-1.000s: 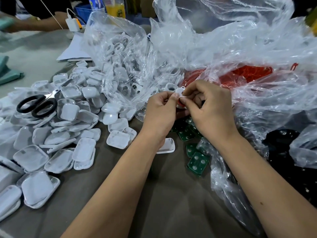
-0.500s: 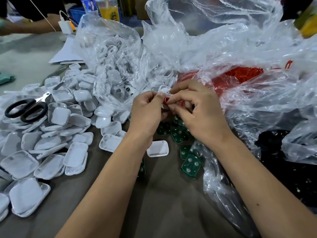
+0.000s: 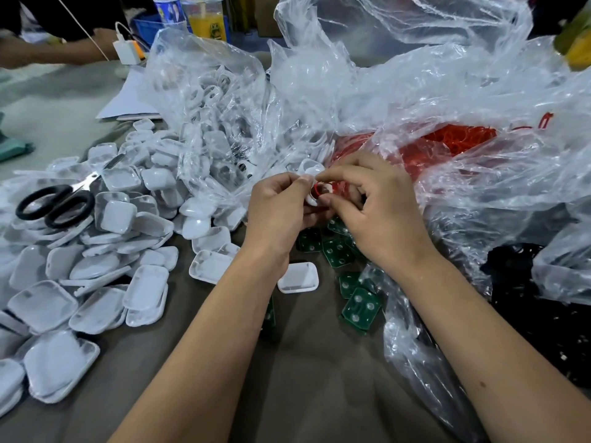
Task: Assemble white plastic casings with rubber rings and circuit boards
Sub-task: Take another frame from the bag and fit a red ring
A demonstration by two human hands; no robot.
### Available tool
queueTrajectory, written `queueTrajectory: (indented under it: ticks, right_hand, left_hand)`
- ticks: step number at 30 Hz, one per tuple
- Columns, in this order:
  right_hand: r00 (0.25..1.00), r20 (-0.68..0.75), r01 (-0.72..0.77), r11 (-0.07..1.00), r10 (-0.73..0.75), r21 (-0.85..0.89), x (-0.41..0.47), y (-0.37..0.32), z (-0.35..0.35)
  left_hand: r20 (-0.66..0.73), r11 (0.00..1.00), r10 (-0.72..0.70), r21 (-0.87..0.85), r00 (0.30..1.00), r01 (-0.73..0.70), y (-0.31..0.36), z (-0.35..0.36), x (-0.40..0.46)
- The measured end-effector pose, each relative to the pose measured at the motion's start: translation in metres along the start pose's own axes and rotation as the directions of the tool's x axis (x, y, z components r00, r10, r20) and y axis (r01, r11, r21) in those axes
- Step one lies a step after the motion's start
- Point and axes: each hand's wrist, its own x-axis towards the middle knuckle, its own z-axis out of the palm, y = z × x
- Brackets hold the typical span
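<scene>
Both hands meet above the table: the left hand (image 3: 277, 212) pinches a small white plastic casing (image 3: 312, 196) while the right hand's (image 3: 380, 212) fingertips close on a red rubber ring (image 3: 317, 188) at the casing. Green circuit boards (image 3: 360, 310) lie beneath; white casing halves (image 3: 96, 251) and scissors (image 3: 56, 203) spread left.

A grey-brown table (image 3: 313, 394) fills the view under even indoor light. Towards its far left corner lie white paper sheets (image 3: 128, 100). Beyond the far edge stand a blue basket (image 3: 145, 25) and a clear container of orange liquid (image 3: 206, 19).
</scene>
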Motion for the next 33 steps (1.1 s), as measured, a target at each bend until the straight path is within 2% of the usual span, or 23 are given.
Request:
queueTrajectory:
  ticks: [8,20,25,33]
  right_hand:
    - [0.999,0.051,0.007,0.999,-0.009,0.049,0.000,0.004,0.002]
    - [0.997,0.072,-0.025,0.996,0.019,0.080,0.001,0.005,0.000]
    - [0.997,0.062,-0.051,0.984,0.041,0.169,0.002,0.005,-0.002]
    - [0.995,0.088,-0.073,0.954,0.049,0.289,0.002,0.009,-0.005]
  left_hand:
    - [-0.027,1.000,-0.012,0.008,1.000,0.013,0.000,0.000,0.001]
    - [0.054,0.996,-0.068,-0.062,0.996,0.071,0.004,-0.007,-0.003]
    - [0.070,0.991,-0.078,-0.106,0.995,0.085,0.009,-0.007,-0.005]
    - [0.235,0.957,-0.170,-0.190,0.957,0.217,0.020,-0.018,-0.003]
